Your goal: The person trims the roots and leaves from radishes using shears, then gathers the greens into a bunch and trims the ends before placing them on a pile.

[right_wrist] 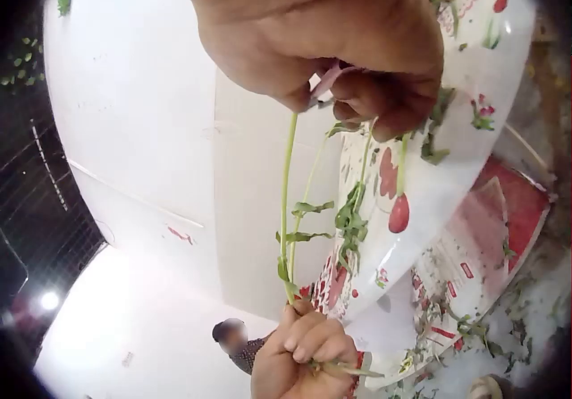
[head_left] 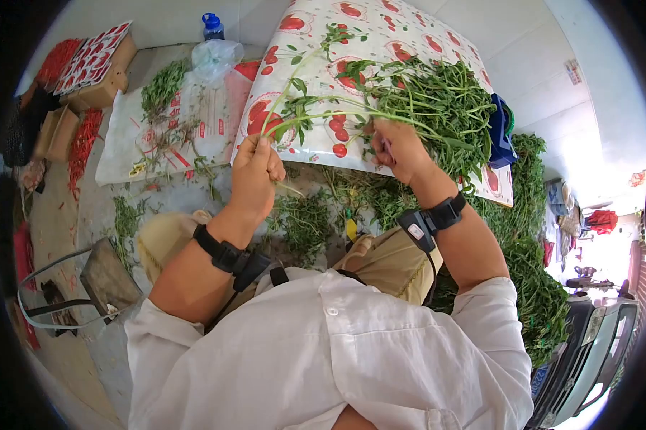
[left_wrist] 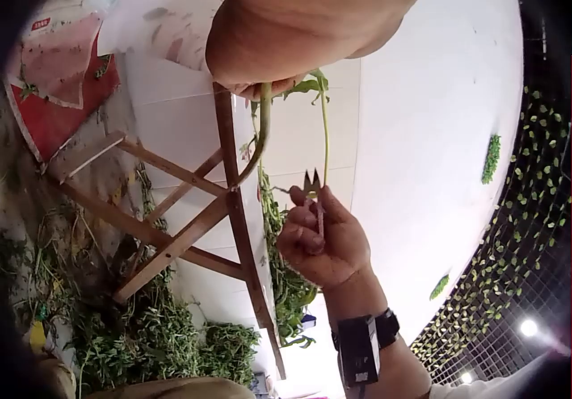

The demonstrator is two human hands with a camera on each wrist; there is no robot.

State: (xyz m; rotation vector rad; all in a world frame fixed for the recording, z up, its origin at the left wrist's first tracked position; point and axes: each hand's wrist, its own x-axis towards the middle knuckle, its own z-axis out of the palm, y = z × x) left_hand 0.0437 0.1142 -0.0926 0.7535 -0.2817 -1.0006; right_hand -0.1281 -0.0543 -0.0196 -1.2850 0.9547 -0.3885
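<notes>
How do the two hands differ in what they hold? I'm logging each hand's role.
The left hand grips only the bare lower ends of the green stems; the right hand holds the leafy end and also small snips. The left hand sits lower, the right hand higher. Both wear wrist cameras.

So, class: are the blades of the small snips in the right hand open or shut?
Open. In the left wrist view the small metal snips gripped by the right hand show two points parted in a V beside a thin green stem.

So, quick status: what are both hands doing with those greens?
Left hand grips long green leafy stems at the cut ends. Right hand holds the stems plus small pink-handled snips. Nothing blocking.
</notes>
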